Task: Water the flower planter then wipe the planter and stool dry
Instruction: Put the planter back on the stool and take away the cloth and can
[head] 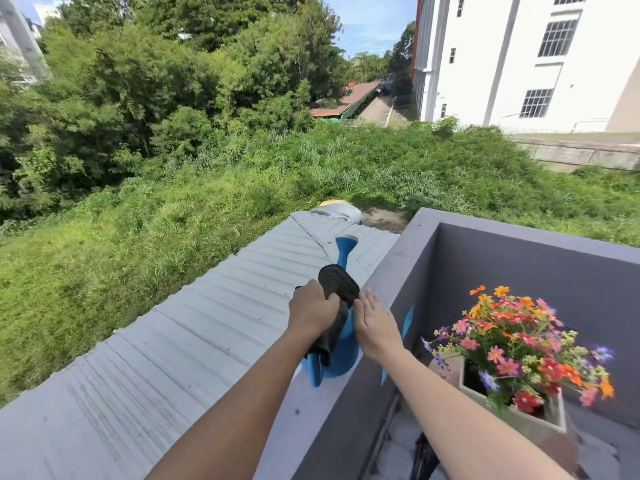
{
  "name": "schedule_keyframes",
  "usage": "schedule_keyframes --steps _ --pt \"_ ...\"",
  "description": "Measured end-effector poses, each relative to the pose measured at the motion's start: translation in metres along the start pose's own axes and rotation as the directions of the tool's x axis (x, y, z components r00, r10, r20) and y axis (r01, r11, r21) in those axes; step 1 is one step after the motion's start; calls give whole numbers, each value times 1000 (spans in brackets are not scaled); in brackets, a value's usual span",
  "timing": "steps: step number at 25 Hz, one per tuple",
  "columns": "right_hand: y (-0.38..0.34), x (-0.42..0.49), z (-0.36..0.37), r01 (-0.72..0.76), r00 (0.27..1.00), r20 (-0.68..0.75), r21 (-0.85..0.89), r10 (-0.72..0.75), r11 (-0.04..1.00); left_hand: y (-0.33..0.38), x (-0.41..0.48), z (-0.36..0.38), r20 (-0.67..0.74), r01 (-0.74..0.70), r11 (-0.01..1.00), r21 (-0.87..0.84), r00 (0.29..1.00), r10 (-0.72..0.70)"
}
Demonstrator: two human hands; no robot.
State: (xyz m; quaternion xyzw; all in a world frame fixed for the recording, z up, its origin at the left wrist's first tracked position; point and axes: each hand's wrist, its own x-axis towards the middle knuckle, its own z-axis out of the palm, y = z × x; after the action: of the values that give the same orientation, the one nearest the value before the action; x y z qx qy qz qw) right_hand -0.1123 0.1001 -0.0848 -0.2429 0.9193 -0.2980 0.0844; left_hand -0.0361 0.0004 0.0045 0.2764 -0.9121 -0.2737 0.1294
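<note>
A blue watering can (337, 358) stands on top of the grey balcony wall (391, 268), its spout (344, 252) pointing away over the roof. A black textured cloth (341, 284) lies over the can's top, and my left hand (311, 310) is closed around it. Fingers apart, my right hand (372, 325) rests flat against the can's right side. To the right, inside the balcony, a pale square planter (519, 422) holds orange, pink, red and purple flowers (519, 341). It sits on a tan stool (441, 370) that is mostly hidden.
A grey corrugated roof (207, 323) slopes away left of the wall, with a drop to grass beyond. The balcony's far wall (554, 268) stands behind the planter. White pebbles (398, 452) and a dark object (422, 457) lie on the balcony floor below my right arm.
</note>
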Motion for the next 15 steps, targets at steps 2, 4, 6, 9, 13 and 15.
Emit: schedule_keyframes --steps 2,4,6,9,13,15 --pt "-5 2 -31 1 997 -73 42 2 999 25 8 -14 -22 -90 995 -40 996 89" --pt "-7 0 -70 42 986 -166 145 -18 989 58 17 -27 -41 -180 979 -99 983 176" --pt "-4 -10 -110 103 952 -302 187 -43 977 93 21 -34 -64 -272 951 -148 962 265" --pt "14 -38 -176 27 859 -512 35 -5 999 160 18 -33 -68 -411 880 -240 911 407" --pt "48 -91 -245 -162 722 -692 -149 14 975 240 -9 -11 -72 -533 776 -337 836 544" --pt "76 -119 -274 -276 696 -717 -209 45 938 275 -31 11 -35 -544 743 -390 815 578"
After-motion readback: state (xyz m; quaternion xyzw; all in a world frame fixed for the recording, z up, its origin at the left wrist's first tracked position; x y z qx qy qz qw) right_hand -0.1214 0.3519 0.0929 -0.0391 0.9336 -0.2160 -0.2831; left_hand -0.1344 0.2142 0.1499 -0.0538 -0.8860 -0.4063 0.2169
